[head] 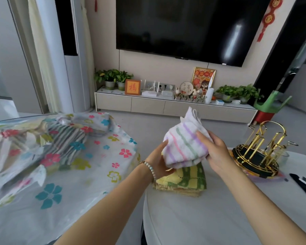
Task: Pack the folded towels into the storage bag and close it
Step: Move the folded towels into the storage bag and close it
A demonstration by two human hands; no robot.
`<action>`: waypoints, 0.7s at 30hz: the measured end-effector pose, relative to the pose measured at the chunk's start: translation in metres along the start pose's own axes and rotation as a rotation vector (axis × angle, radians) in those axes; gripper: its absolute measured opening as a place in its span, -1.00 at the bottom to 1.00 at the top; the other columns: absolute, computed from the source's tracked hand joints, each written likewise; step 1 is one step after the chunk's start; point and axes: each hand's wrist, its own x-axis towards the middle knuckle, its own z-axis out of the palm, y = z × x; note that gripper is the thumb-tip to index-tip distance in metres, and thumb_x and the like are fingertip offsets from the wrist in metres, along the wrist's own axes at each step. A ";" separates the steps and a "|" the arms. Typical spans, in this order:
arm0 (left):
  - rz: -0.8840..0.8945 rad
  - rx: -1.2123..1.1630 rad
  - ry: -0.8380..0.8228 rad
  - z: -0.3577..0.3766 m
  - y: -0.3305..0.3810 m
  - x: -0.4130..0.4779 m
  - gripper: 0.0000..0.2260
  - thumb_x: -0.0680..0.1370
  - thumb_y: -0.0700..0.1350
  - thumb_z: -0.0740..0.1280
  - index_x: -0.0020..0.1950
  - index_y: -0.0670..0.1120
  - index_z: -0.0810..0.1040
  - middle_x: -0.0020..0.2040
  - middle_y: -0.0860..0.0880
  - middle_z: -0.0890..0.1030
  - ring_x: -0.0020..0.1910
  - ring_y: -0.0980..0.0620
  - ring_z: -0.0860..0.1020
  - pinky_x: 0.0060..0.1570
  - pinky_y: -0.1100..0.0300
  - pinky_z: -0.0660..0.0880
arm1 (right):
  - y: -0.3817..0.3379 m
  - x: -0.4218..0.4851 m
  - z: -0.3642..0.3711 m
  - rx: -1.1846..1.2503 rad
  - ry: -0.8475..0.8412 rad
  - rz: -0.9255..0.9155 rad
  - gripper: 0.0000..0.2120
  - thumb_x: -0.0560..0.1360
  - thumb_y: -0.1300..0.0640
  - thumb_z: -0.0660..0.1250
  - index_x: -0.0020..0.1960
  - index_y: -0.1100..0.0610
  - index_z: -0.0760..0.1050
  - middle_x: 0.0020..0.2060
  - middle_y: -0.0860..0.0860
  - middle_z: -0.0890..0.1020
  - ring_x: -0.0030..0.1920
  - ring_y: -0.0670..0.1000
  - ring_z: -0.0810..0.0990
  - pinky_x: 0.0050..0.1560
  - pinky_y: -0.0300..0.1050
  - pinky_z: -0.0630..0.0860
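The left hand [160,162] and the right hand [217,156] are both gripping a folded white towel with pastel stripes [184,144], one on each side. The left hand is cupping its lower left edge, and the right thumb is pressing on top with the fingers tucked beneath. The towel is being held just above a stack of folded yellow and green towels [184,182], which is sitting on the white round counter [201,220]. The clear storage bag with a flower print [88,167] is lying spread out to the left, beside the counter. Grey striped towels [65,138] are showing through its plastic. A gold cup rack on a dark tray [261,151] is standing on the counter to the right, near the right hand.
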 end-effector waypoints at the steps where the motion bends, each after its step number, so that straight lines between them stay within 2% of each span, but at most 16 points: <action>1: 0.009 0.017 -0.036 -0.006 0.001 -0.007 -0.42 0.40 0.22 0.35 0.31 -0.07 0.41 0.15 -0.09 0.60 0.06 -0.07 0.58 -0.04 0.05 0.52 | -0.004 -0.008 0.003 0.071 -0.052 0.026 -0.79 0.40 0.19 0.39 0.04 0.11 0.59 -0.08 0.01 0.71 -0.06 -0.04 0.68 -0.08 -0.19 0.63; 3: 0.060 0.033 -0.095 -0.016 0.003 -0.022 -0.44 0.43 0.19 0.34 0.30 -0.11 0.40 0.22 -0.15 0.57 0.15 -0.15 0.56 0.08 -0.08 0.52 | -0.005 -0.025 0.010 0.106 -0.115 0.064 -0.74 0.38 0.16 0.38 0.07 0.12 0.58 -0.03 0.02 0.71 -0.01 -0.03 0.67 0.02 -0.12 0.60; 4: 0.083 0.060 -0.074 -0.021 0.005 -0.029 -0.45 0.45 0.17 0.32 0.32 -0.13 0.39 0.25 -0.16 0.55 0.18 -0.15 0.54 0.15 -0.10 0.49 | -0.001 -0.033 0.015 0.102 -0.134 0.076 -0.75 0.40 0.17 0.37 0.07 0.14 0.57 -0.01 0.03 0.70 0.00 -0.02 0.67 0.04 -0.12 0.59; 6: 0.118 0.107 0.024 -0.029 0.005 -0.042 -0.48 0.50 0.14 0.28 0.34 -0.16 0.37 0.27 -0.15 0.52 0.20 -0.12 0.52 0.20 -0.05 0.45 | 0.009 -0.046 0.026 0.098 -0.142 0.101 -0.81 0.46 0.22 0.33 0.07 0.17 0.56 -0.01 0.07 0.68 -0.02 0.00 0.65 0.01 -0.14 0.59; 9: 0.151 0.166 0.147 -0.038 0.005 -0.057 -0.54 0.57 0.06 0.18 0.37 -0.18 0.31 0.33 -0.17 0.46 0.25 -0.14 0.47 0.15 0.01 0.45 | 0.020 -0.058 0.042 0.118 -0.117 0.138 -0.80 0.49 0.26 0.32 0.10 0.19 0.56 0.02 0.11 0.65 0.01 0.03 0.64 -0.01 -0.13 0.58; 11: 0.121 0.219 0.221 -0.046 0.006 -0.066 -0.56 0.60 -0.03 0.13 0.42 -0.21 0.22 0.39 -0.18 0.38 0.32 -0.16 0.40 0.24 -0.01 0.39 | 0.023 -0.062 0.052 0.117 -0.115 0.135 -0.84 0.47 0.26 0.34 0.04 0.16 0.60 -0.02 0.10 0.67 -0.04 0.01 0.66 -0.07 -0.18 0.60; 14: -0.023 0.189 0.195 -0.055 0.010 -0.083 -0.56 0.62 -0.06 0.09 0.44 -0.23 0.16 0.42 -0.20 0.32 0.37 -0.21 0.33 0.36 -0.11 0.26 | 0.022 -0.066 0.063 0.078 -0.080 0.135 -0.90 0.45 0.25 0.39 -0.08 0.11 0.63 -0.12 0.06 0.70 -0.16 -0.07 0.69 -0.20 -0.25 0.61; 18: -0.091 0.268 0.117 -0.055 0.010 -0.100 -0.52 0.60 0.03 0.12 0.41 -0.23 0.20 0.36 -0.22 0.41 0.30 -0.19 0.43 0.30 -0.04 0.37 | 0.020 -0.069 0.069 0.074 -0.070 0.127 -0.90 0.43 0.23 0.41 -0.06 0.11 0.62 -0.09 0.07 0.70 -0.14 -0.04 0.69 -0.19 -0.21 0.61; 21: 0.002 0.258 0.054 -0.048 0.016 -0.112 -0.55 0.55 0.07 0.22 0.34 -0.15 0.31 0.24 -0.17 0.52 0.09 -0.12 0.55 0.13 0.04 0.48 | 0.010 -0.074 0.075 0.120 -0.107 0.103 -0.81 0.36 0.20 0.42 -0.02 0.13 0.61 -0.10 0.07 0.71 -0.12 -0.01 0.69 -0.15 -0.19 0.63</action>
